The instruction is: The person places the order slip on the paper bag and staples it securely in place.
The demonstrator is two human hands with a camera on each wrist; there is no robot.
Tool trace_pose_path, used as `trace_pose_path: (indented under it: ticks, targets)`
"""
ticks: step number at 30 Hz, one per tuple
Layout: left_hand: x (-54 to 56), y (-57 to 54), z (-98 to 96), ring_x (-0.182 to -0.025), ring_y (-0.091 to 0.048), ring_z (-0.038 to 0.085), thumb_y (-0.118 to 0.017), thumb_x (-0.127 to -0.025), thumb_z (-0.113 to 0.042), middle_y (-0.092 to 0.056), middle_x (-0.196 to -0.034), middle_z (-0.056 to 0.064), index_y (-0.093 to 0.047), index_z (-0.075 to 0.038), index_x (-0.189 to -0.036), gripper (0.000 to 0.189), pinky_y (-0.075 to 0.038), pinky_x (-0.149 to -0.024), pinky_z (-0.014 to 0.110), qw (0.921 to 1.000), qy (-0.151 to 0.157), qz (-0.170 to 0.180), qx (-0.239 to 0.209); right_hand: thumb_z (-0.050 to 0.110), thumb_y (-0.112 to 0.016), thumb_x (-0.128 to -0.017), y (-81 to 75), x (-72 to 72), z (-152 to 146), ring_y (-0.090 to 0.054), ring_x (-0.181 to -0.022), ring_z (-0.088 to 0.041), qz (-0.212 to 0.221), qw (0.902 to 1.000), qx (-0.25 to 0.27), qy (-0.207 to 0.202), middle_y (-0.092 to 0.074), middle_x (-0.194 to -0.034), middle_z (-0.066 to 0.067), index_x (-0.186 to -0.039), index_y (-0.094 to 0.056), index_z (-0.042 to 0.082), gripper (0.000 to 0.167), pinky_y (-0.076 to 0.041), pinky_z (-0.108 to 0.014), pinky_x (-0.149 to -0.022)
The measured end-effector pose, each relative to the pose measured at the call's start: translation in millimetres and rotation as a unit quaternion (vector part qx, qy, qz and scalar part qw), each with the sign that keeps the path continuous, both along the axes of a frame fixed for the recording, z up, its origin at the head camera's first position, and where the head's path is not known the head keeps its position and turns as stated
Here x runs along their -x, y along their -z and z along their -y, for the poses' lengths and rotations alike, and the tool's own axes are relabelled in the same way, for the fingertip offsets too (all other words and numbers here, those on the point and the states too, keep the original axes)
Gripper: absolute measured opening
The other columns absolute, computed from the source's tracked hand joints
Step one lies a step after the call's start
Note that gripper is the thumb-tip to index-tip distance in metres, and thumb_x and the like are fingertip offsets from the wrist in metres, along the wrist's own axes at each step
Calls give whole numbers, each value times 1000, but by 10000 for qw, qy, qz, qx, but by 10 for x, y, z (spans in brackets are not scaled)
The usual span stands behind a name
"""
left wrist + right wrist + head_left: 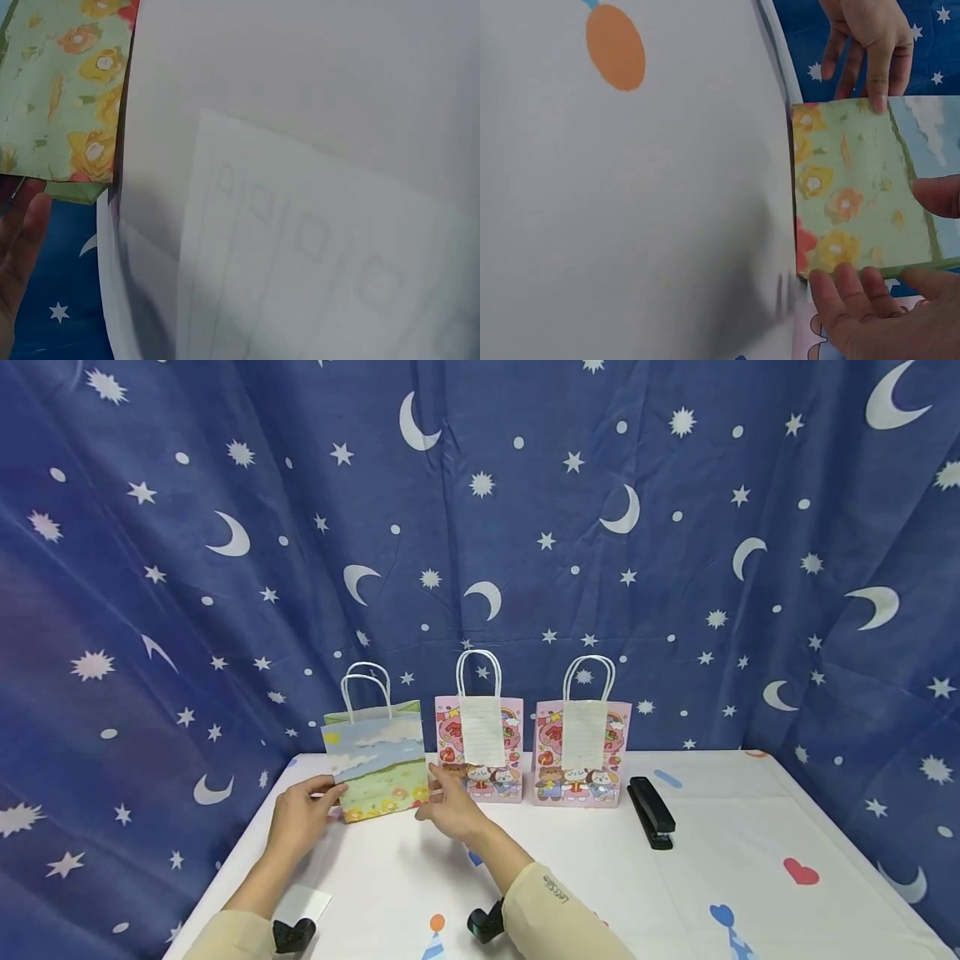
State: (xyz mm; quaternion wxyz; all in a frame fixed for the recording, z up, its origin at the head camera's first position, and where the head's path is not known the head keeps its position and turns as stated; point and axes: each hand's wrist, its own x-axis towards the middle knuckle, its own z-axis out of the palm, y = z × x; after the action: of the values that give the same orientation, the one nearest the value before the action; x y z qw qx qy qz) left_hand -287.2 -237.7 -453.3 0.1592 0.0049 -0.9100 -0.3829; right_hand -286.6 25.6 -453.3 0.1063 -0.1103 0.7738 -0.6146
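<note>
A paper gift bag (382, 768) with a sky-and-flower-meadow print stands at the left of the table, its two white handles up. My left hand (296, 814) holds the bag's left edge, the thumb at the front; in the right wrist view some fingers of that left hand (874, 45) pass behind it. At the opposite edge is my right hand (453, 806), spread, fingertips touching the side near the bottom. Its thumb (939, 196) stands out over the bag's front in the right wrist view. A white sheet (300, 262) with printed squares and lines lies below my left wrist.
Two pink cartoon gift bags (480, 785) (581, 789) stand to the right, each with a lined white slip on its front. A black stapler (651, 812) lies right of them. Behind the white patterned tablecloth (720, 835) hangs a blue moon-and-star curtain (525, 527).
</note>
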Motion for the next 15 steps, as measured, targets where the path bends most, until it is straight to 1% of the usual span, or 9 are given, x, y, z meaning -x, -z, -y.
trace_pose_path:
  ticks: [2,3,5,8,12,15]
  targets:
    - [-35,2,10,-85,-78,29,-71,-100,-23,-79,-100,17,-76,-7,-113,22,-56,-60,18,10000,82,11,-54,9,-73,-85,7,-11,-16,-49,-134,-41,-61,9999,-89,-3,-44,-145,-20,-161,-34,11,86,-51,-54,-103]
    - [-53,-2,10,-84,-78,29,-71,-100,-23,-79,-99,17,-76,-7,-112,21,-57,-61,18,9999,112,10,-73,9,-74,-85,8,-20,-27,-49,-134,-41,-91,9999,-121,-18,-43,-145,-20,-161,-35,11,84,-52,-53,-102]
    - [-86,-17,7,-82,-77,28,-72,-99,-24,-79,-96,16,-76,-8,-110,20,-56,-61,19,9999,152,5,-59,10,-74,-86,4,-46,-57,-48,-137,-43,-155,9997,-168,-60,-42,-148,-21,-160,-37,12,83,-51,-55,-105]
    - [-148,-66,-6,-81,-78,26,-72,-100,-23,-79,-93,14,-76,-8,-110,19,-57,-61,19,9997,247,46,-59,10,-73,-88,-19,-88,-123,-43,-144,-45,-238,9994,-123,-203,-41,-157,-19,-158,-40,13,77,-46,-60,-111]
    - [-248,-157,-28,-83,-78,23,-70,-101,-23,-78,-100,14,-74,-6,-112,21,-58,-62,19,9989,453,115,14,8,-70,-93,-79,-137,-228,-46,-145,-39,-233,9987,58,-454,-51,-153,-14,-155,-44,11,67,-43,-58,-115]
    - [-329,-217,-31,-83,-78,22,-70,-101,-22,-78,-103,13,-74,-6,-111,20,-59,-62,20,9981,608,82,40,8,-69,-95,-160,-198,-305,-52,-140,-35,-230,9976,113,-643,-58,-146,-14,-152,-46,8,62,-44,-54,-115]
